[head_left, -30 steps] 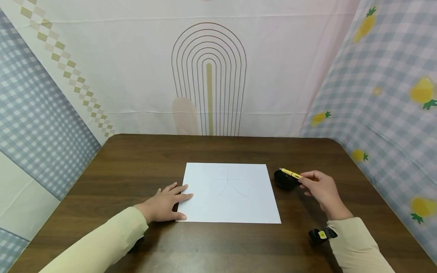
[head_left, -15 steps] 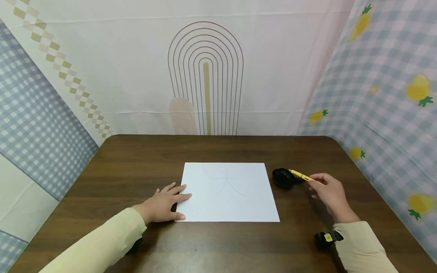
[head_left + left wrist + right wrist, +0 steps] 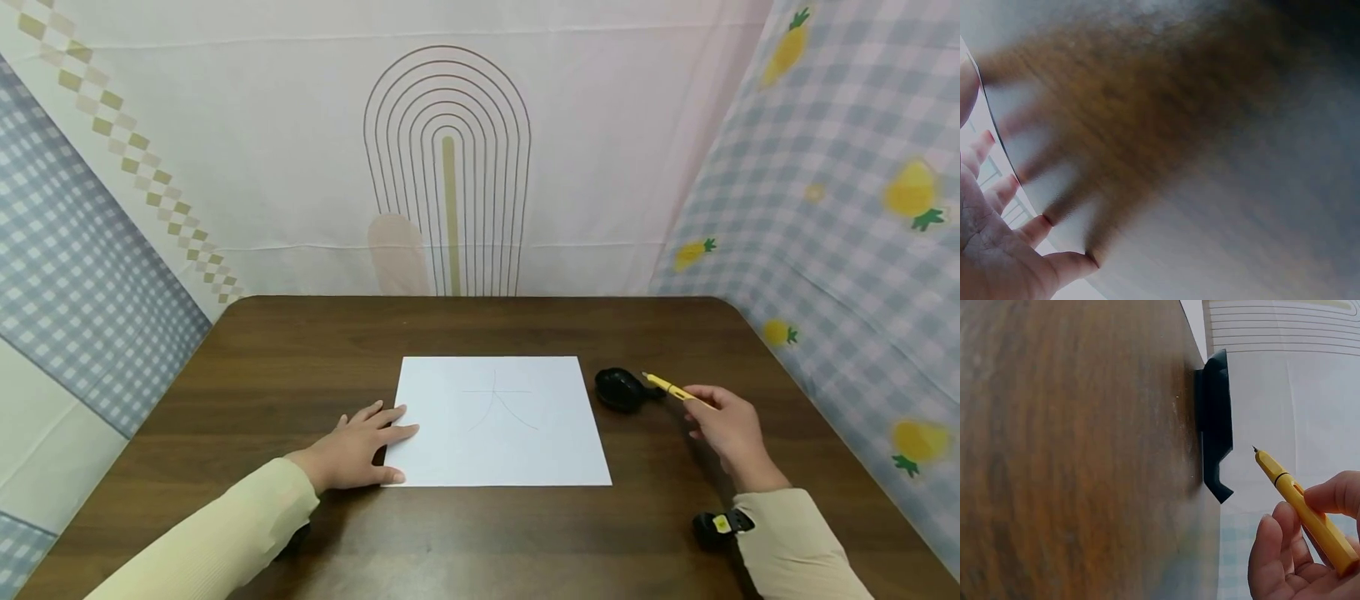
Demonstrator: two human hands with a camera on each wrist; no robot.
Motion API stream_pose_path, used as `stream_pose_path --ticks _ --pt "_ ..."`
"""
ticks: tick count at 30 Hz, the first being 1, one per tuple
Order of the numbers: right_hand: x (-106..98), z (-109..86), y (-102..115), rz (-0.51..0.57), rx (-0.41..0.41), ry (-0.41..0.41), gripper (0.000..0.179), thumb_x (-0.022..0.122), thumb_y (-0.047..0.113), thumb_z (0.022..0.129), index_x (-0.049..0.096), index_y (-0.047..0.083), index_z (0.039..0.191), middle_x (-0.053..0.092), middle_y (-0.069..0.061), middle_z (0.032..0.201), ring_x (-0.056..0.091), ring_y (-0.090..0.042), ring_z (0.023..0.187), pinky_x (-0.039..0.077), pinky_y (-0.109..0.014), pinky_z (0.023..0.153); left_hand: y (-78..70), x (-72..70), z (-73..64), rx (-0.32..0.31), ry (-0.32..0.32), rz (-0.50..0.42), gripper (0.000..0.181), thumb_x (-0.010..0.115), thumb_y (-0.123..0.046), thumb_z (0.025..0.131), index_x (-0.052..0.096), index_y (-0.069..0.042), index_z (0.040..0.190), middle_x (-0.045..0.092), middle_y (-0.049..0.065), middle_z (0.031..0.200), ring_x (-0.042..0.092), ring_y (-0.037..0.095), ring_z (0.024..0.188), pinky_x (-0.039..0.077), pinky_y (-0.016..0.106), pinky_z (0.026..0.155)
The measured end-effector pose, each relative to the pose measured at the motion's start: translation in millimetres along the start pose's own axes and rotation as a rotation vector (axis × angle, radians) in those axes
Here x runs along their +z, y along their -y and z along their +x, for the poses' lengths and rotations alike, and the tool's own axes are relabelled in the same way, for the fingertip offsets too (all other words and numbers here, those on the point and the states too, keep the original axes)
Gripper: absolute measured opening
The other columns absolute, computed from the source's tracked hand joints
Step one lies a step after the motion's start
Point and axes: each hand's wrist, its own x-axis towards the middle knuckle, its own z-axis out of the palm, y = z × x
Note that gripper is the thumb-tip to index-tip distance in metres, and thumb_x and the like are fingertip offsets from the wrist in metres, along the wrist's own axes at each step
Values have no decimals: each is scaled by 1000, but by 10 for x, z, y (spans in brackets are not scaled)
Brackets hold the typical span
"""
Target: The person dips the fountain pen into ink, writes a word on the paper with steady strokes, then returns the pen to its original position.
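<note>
My left hand (image 3: pixel 351 447) lies with its fingers spread on the left edge of a white sheet of paper (image 3: pixel 570 458). Thin strokes on the sheet form a character like 大. To the right of the paper, my right hand (image 3: pixel 727 429) pinches a yellow fountain pen (image 3: pixel 670 387) between thumb and fingers. Its dark nib points up and to the left, raised above the table in the right wrist view. Just left of the pen sits a shiny black spoon-shaped dish (image 3: pixel 619 390), whose short handle (image 3: pixel 1217 487) is turned toward my right hand.
Everything stands on a brown wooden table (image 3: pixel 480 542) with rounded far corners. Behind it hangs a white cloth (image 3: pixel 300 167) with printed arches. Checked cloth with pineapples (image 3: pixel 847 250) borders the right side. A black wrist strap (image 3: pixel 716 527) hangs below the right sleeve.
My right hand has drawn the pen to the right, from over the black dish to beside its handle. My left hand stays on the paper; the view has shifted slightly.
</note>
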Motion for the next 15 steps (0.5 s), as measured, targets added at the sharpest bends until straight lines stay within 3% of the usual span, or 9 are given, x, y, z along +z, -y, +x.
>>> stream_pose_path --ticks 15 --pt "102 -16 12 33 82 -40 38 53 18 98 56 -6 129 59 -15 109 54 -1 75 54 -23 61 -18 -24 -15 0 8 -1 71 69 -52 84 48 -23 145 28 10 157 17 44 143 16 77 99"
